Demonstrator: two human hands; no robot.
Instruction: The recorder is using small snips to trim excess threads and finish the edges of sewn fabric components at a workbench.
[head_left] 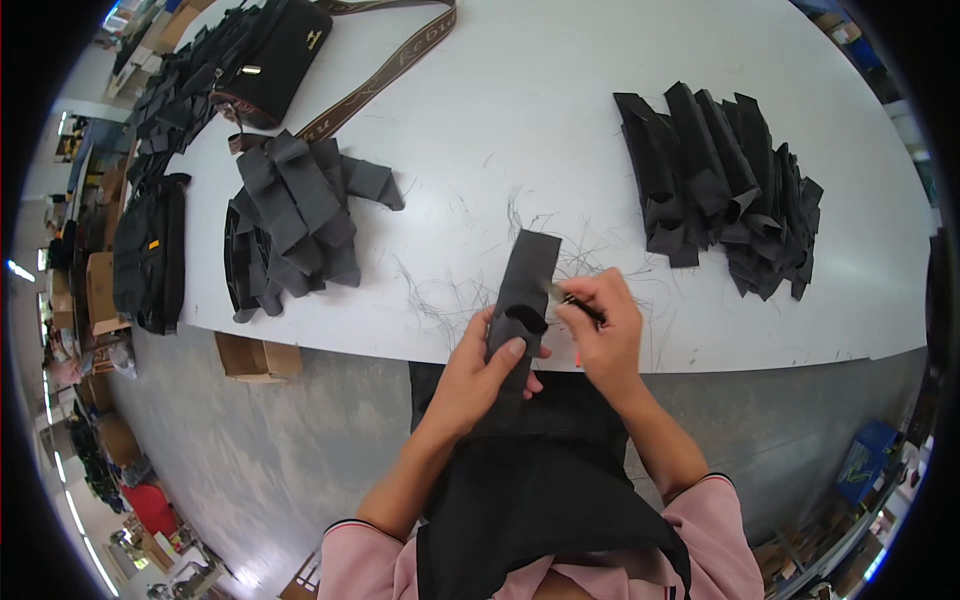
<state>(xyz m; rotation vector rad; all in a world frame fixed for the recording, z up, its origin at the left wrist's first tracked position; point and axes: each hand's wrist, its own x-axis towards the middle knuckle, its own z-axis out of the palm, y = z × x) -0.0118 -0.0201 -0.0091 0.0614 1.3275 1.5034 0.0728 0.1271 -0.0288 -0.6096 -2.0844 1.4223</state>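
My left hand (480,365) is closed round the lower part of a dark fabric strip (527,265), thumb on top, at the table's near edge. The strip tilts slightly right, and a fold or loop shows at its middle. In my right hand (612,330) is a small pair of thread snips (580,304) with dark handles, pinched between thumb and fingers. Their pale tip lies close beside the strip's right edge; whether it touches cannot be told. Loose dark threads (440,295) are scattered on the table around both hands.
On the white table (520,100), a heap of dark fabric pieces (300,205) lies left and another pile (715,185) right. A black bag (275,65) with a patterned strap (400,60) stands far left, near a black backpack (150,255). A cardboard box (258,358) sits below the edge.
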